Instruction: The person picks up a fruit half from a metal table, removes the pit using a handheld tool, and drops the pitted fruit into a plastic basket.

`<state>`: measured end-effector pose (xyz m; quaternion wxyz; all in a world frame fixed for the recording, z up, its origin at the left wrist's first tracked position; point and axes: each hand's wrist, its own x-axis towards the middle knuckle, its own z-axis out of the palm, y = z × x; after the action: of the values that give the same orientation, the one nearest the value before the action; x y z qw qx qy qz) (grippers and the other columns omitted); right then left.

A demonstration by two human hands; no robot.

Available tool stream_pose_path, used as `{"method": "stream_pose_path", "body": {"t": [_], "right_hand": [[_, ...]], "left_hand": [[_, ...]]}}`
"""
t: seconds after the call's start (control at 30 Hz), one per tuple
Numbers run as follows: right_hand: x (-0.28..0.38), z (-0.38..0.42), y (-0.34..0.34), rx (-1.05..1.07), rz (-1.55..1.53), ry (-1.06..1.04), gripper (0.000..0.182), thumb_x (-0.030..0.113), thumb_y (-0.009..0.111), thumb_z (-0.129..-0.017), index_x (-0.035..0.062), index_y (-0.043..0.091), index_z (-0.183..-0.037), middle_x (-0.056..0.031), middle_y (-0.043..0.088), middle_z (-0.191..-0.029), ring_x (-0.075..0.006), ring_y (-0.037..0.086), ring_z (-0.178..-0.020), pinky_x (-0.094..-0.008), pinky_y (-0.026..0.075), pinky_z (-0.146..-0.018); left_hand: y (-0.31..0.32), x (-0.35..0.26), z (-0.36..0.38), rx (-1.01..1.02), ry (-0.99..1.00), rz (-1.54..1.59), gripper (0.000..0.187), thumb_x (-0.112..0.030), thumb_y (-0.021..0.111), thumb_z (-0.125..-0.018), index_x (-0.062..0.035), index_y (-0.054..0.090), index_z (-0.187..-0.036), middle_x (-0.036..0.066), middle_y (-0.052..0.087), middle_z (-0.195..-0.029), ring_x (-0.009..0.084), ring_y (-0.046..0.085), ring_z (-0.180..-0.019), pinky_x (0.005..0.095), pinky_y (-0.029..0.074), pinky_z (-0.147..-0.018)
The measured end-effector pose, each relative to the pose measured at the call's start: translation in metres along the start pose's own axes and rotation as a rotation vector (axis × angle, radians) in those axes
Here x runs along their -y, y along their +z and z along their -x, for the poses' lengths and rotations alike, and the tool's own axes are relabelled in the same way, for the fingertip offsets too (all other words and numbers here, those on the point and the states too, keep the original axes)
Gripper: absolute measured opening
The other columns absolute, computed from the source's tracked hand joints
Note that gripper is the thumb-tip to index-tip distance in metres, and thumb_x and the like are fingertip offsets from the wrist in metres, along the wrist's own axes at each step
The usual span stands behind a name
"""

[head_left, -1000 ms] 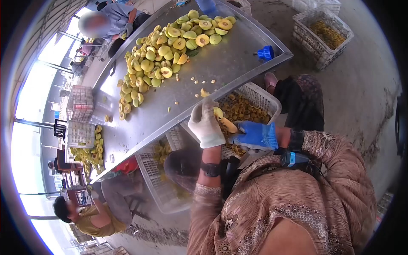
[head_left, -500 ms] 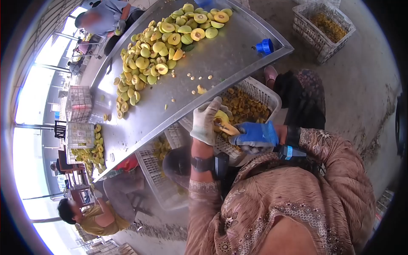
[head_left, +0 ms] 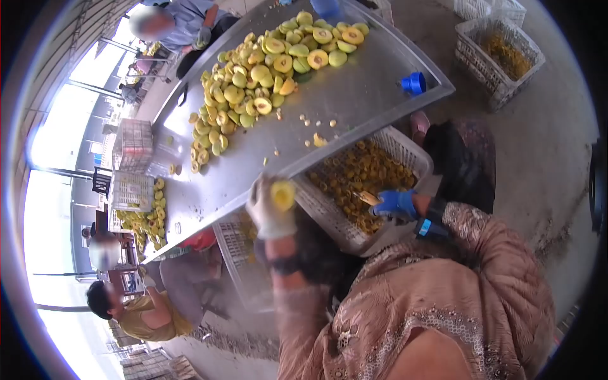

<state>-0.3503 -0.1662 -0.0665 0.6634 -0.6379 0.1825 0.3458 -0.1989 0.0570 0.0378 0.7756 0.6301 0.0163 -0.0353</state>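
My left hand (head_left: 269, 212), in a white glove and smeared by motion, grips a hollowed yellow fruit half (head_left: 283, 194) by the table's near edge. Over a white crate (head_left: 411, 152) of yellow-brown fruit pieces (head_left: 354, 168), my right hand (head_left: 396, 204) in a blue glove is closed round a short tool (head_left: 366, 197) with a light, wood-coloured body. The tool points left, away from the fruit half; its exact kind is hard to make out. Halved green-yellow fruits (head_left: 253, 79) lie heaped on the metal table (head_left: 354, 95), with pale pits scattered near them.
A blue cup-like object (head_left: 413, 83) lies at the table's right corner. Another crate (head_left: 500, 69) of pieces stands on the floor at the upper right. One person (head_left: 149, 313) sits at lower left, another (head_left: 180, 25) across the table. Crates (head_left: 133, 145) stand at the table's far left end.
The hands have come apart. My left hand moved left with the fruit half, and the tool in my right hand is now out of the fruit. The view shifted slightly.
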Motion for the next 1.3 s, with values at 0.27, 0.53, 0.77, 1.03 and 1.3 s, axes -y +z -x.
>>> {"method": "stream_pose_path", "body": {"t": [0.27, 0.53, 0.77, 1.03, 1.3], "right_hand": [[0.006, 0.002, -0.014, 0.023, -0.179, -0.022, 0.025, 0.031, 0.063, -0.090, 0.0098, 0.054, -0.081, 0.0009, 0.047, -0.057, -0.0092, 0.044, -0.041, -0.0242, 0.033, -0.036], [0.050, 0.039, -0.020, 0.040, -0.251, -0.326, 0.025, 0.025, 0.064, -0.089, 0.0032, 0.053, -0.092, 0.0015, 0.051, -0.057, -0.0069, 0.045, -0.040, -0.0219, 0.034, -0.037], [0.095, 0.052, -0.004, -0.007, -0.301, -0.643, 0.032, 0.015, 0.068, -0.086, 0.0015, 0.055, -0.112, 0.0019, 0.058, -0.076, -0.0033, 0.051, -0.057, -0.0183, 0.040, -0.050], [0.109, 0.051, 0.048, -0.268, -0.173, -0.961, 0.044, 0.021, 0.076, -0.081, 0.0010, 0.058, -0.115, -0.0046, 0.063, -0.092, -0.0096, 0.056, -0.083, -0.0286, 0.049, -0.077], [0.111, 0.053, 0.066, -0.526, 0.115, -0.883, 0.062, 0.033, 0.083, -0.071, 0.0011, 0.055, -0.115, -0.0165, 0.066, -0.099, -0.0235, 0.066, -0.089, -0.0337, 0.050, -0.078]], "left_hand": [[-0.107, -0.072, -0.077, -0.145, 0.158, -1.858, 0.047, -0.038, 0.067, -0.081, -0.0041, 0.062, -0.113, 0.019, 0.063, -0.109, 0.0354, 0.060, -0.102, 0.0427, 0.046, -0.089], [0.043, -0.042, -0.138, 0.202, 0.307, -1.663, 0.049, -0.044, 0.063, -0.081, -0.0090, 0.063, -0.116, 0.017, 0.061, -0.118, 0.0335, 0.060, -0.107, 0.0426, 0.047, -0.091], [0.120, -0.034, -0.088, 0.320, 0.299, -1.760, 0.049, -0.044, 0.065, -0.081, -0.0084, 0.064, -0.114, 0.017, 0.063, -0.114, 0.0327, 0.060, -0.107, 0.0415, 0.047, -0.090], [0.149, -0.040, -0.050, 0.321, 0.422, -1.876, 0.044, -0.042, 0.065, -0.081, -0.0075, 0.066, -0.109, 0.017, 0.064, -0.110, 0.0340, 0.063, -0.102, 0.0437, 0.050, -0.085], [0.154, -0.035, -0.026, 0.339, 0.508, -1.916, 0.041, -0.041, 0.064, -0.083, -0.0097, 0.066, -0.109, 0.015, 0.063, -0.112, 0.0324, 0.062, -0.103, 0.0441, 0.050, -0.083]]}}
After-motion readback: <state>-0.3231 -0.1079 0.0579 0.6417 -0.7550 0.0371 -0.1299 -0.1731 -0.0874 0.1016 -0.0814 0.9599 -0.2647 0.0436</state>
